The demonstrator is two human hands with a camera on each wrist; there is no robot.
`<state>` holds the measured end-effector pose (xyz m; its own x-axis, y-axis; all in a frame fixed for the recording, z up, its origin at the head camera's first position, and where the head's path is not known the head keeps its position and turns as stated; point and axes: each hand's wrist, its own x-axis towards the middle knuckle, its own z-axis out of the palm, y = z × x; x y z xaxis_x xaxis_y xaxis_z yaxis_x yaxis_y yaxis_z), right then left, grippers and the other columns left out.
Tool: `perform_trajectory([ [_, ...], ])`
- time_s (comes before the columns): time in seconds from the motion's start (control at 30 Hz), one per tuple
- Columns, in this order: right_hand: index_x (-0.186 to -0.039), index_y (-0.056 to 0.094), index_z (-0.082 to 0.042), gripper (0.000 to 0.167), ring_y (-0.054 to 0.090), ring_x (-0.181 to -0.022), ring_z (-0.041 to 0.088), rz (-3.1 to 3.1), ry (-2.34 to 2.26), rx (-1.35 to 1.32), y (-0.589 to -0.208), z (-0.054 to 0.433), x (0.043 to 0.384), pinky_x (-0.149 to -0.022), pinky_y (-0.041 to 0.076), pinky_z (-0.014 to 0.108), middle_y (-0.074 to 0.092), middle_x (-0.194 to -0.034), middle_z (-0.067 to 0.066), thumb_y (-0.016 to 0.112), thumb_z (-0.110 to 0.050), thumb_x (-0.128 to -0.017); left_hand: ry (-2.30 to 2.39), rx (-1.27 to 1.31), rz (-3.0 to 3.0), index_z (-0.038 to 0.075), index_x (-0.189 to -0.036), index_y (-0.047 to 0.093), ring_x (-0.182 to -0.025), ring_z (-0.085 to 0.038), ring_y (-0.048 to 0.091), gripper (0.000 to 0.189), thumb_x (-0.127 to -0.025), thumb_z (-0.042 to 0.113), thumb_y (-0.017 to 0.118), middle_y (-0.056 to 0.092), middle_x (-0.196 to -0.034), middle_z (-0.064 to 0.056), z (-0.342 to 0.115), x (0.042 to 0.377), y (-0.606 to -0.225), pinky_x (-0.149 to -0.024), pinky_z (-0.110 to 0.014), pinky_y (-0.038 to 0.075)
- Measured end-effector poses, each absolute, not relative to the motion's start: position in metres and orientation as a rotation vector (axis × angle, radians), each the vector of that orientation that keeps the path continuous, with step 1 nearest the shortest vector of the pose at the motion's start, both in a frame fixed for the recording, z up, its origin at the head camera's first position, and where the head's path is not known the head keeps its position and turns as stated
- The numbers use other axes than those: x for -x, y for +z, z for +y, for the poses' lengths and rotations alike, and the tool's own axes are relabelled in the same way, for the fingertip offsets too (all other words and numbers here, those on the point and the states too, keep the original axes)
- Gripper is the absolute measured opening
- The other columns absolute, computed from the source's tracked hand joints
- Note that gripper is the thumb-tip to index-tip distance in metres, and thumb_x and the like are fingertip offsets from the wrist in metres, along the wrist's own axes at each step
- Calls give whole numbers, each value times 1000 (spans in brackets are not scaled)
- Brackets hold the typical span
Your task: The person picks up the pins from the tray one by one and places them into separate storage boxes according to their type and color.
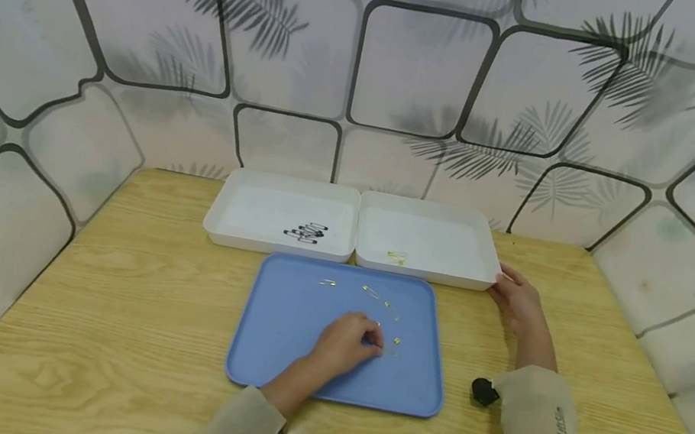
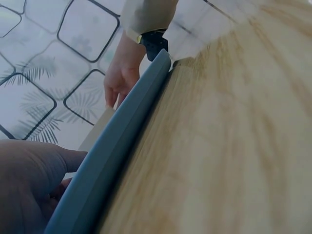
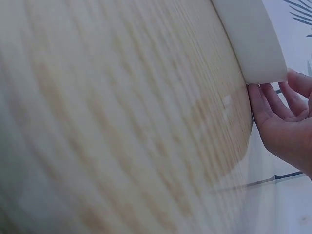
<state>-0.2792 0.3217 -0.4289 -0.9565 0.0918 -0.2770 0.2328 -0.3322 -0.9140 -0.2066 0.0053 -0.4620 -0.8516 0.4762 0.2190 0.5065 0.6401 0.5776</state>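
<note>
Over the right half of the blue tray, my left hand is low, its fingers bent and thumb near the index finger. Right at those fingertips lies a gold safety pin; I cannot tell whether they pinch it. Farther back on this tray are more gold safety pins, one of them partly behind the hand. My right hand holds the near right corner of the right white tray, thumb and fingers around the corner in the right wrist view. A few gold safety pins lie inside that tray.
Left of it, another white tray contains a cluster of black safety pins. Both white trays stand side by side behind the blue one on a wooden table. Patterned wall covering rises at the back and sides.
</note>
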Motion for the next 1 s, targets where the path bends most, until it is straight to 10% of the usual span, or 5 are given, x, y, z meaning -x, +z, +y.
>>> perform_trajectory([
  [0.3, -145, 14, -1, 55, 46, -115, 15, 1788, -2422, -463, -428, 321, 279, -102, 25, 30, 32, -136, 14, 40, 0, -97, -1084, 852, -2787, 17, -72, 68, -71, -7, 53, 9, -74, 16, 77, 58, -71, 10, 3, 210, -462, -63, -22, 42],
  [0.73, -145, 14, 1, 55, 58, -96, 12, 1755, -2458, -441, -427, 321, 280, -102, 24, 32, 61, -93, -3, 41, 1, -96, -1170, 877, -2771, 16, -79, 71, -71, -5, 55, 4, -78, 16, 74, 62, -73, 10, 2, 209, -460, -65, -22, 44],
  [1.0, -145, 14, 0, 57, 55, -102, 13, 1765, -2451, -448, -428, 320, 279, -102, 25, 31, 57, -100, -1, 43, 0, -96, -1380, 808, -2790, 13, -82, 72, -63, -5, 50, 3, -80, 12, 71, 61, -72, 9, 0, 217, -457, -58, -21, 42],
])
